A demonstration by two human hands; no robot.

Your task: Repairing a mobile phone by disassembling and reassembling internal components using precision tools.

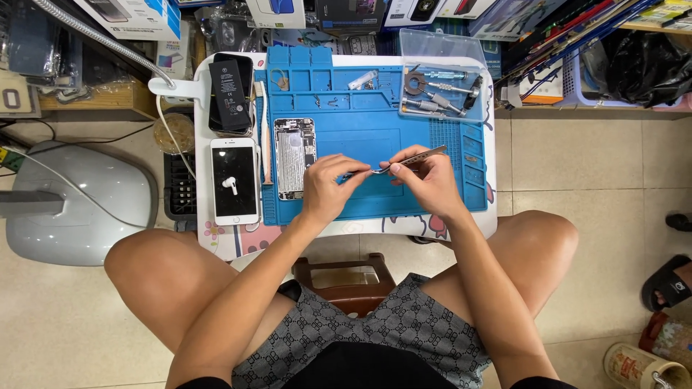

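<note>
A pair of slim metal tweezers (417,156) is held above the middle of the blue mat (360,108), lying nearly flat with its broad end pointing up to the right and its tips aimed left. At those tips sits a tiny dark part (360,173), too small to make out, pinched between both hands just over the mat's plain centre panel.
</note>
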